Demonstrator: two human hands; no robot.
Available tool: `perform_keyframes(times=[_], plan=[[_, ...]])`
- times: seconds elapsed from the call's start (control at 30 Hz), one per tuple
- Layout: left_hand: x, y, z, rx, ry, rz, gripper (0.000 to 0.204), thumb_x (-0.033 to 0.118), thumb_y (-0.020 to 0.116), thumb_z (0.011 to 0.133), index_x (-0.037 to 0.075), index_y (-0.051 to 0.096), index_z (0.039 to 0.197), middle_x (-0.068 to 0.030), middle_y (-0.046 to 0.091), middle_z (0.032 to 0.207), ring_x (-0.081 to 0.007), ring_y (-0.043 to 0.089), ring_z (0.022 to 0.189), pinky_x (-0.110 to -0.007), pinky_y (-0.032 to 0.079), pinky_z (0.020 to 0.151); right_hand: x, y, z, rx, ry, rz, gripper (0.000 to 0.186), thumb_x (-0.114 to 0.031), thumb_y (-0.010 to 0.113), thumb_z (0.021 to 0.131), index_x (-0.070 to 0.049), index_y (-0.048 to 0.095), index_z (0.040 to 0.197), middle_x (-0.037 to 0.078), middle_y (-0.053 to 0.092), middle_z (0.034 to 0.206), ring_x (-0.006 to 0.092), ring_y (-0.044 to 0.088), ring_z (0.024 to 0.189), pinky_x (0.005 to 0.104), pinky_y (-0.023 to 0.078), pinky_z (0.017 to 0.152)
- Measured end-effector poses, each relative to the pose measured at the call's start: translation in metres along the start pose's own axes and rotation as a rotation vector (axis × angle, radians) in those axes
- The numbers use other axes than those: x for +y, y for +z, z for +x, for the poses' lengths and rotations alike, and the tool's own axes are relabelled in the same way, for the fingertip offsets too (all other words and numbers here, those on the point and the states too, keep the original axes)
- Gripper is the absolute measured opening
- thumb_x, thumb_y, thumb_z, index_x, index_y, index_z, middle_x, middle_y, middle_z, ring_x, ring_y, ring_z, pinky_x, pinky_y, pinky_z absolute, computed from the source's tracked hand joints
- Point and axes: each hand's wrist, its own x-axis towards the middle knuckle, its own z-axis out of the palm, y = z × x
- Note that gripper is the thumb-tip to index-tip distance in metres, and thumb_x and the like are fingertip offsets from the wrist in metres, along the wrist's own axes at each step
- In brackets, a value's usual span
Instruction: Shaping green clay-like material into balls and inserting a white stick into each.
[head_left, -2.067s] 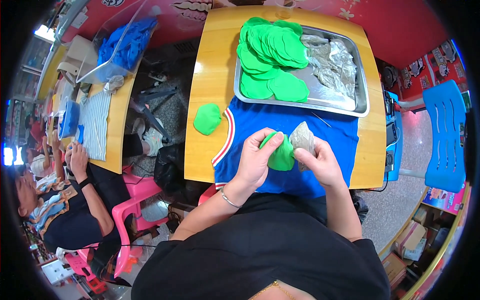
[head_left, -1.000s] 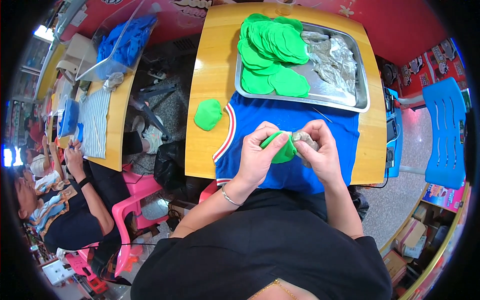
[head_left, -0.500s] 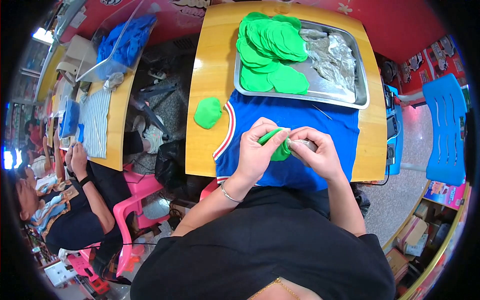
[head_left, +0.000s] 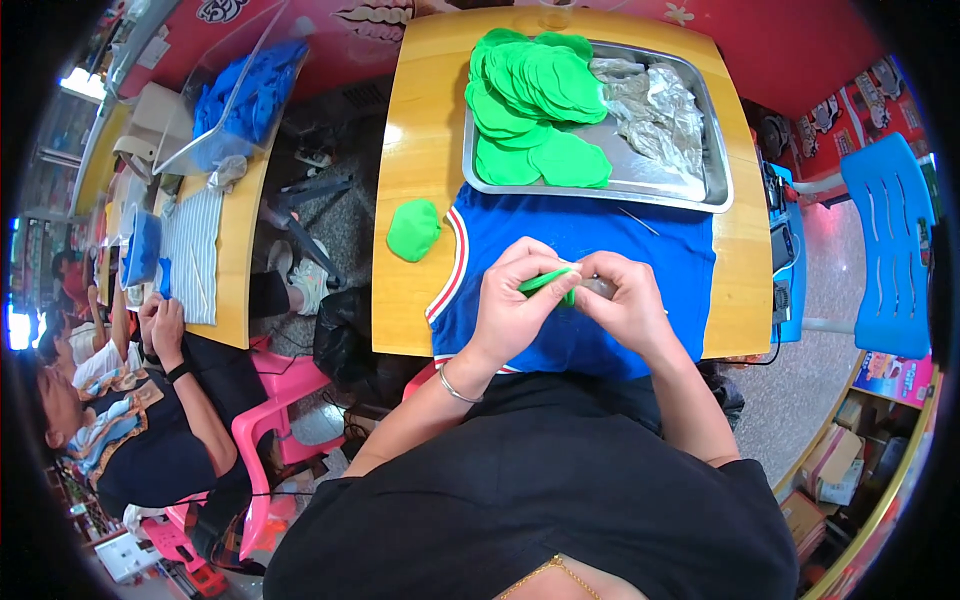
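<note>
My left hand [head_left: 517,308] and my right hand [head_left: 625,306] meet over a blue sports jersey [head_left: 585,240] spread on a wooden table [head_left: 425,130]. Together they pinch a green felt leaf piece [head_left: 548,282] folded thin around a small silvery foil lump [head_left: 600,288], which is mostly hidden by my fingers. A metal tray [head_left: 700,190] beyond the jersey holds a stack of green leaf pieces [head_left: 530,100] on its left and crumpled foil [head_left: 655,115] on its right. A finished green bundle [head_left: 413,229] lies on the table left of the jersey.
A blue plastic chair [head_left: 885,250] stands to the right. Left of the table is a second table [head_left: 215,250] with a clear bin of blue material [head_left: 245,95] and a striped cloth. People sit at far left on pink chairs [head_left: 270,420].
The green piece was open in my left hand with the foil lump beside it; now both hands have closed together and the green piece is folded flat around the foil.
</note>
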Motion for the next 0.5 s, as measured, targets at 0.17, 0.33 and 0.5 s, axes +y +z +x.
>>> perform_keyframes(times=[0.17, 0.33, 0.5], plan=[[0.006, 0.002, 0.007, -0.050, 0.119, 0.059, 0.017, 0.005, 0.068, 0.077, 0.002, 0.065, 0.094, -0.0054, 0.057, 0.087, -0.0130, 0.056, 0.078, -0.024, 0.045, 0.069, 0.000, 0.001, 0.001, 0.149, 0.314, -0.005, 0.018, -0.012, 0.064, 0.075, -0.002, 0.050, 0.079, 0.007, 0.057, 0.064, 0.0121, 0.055, 0.058, 0.0266, 0.044, 0.053], [0.001, 0.000, -0.003, -0.087, -0.134, -0.115, 0.040, 0.009, 0.069, 0.078, 0.003, 0.050, 0.113, -0.0042, 0.058, 0.099, -0.0111, 0.055, 0.089, -0.025, 0.047, 0.078, 0.008, -0.005, -0.004, -0.004, 0.509, 0.532, 0.021, -0.020, 0.065, 0.081, -0.005, 0.052, 0.087, 0.001, 0.057, 0.076, 0.0063, 0.054, 0.068, 0.0219, 0.042, 0.057], [-0.007, -0.002, -0.005, 0.021, -0.150, -0.258, 0.043, 0.014, 0.072, 0.077, 0.004, 0.047, 0.110, -0.0048, 0.058, 0.095, -0.0078, 0.056, 0.080, -0.021, 0.048, 0.066, -0.003, -0.010, -0.009, -0.066, 0.488, 0.859, 0.028, -0.010, 0.066, 0.079, -0.007, 0.050, 0.101, -0.001, 0.056, 0.091, 0.0055, 0.053, 0.079, 0.0206, 0.043, 0.065]])
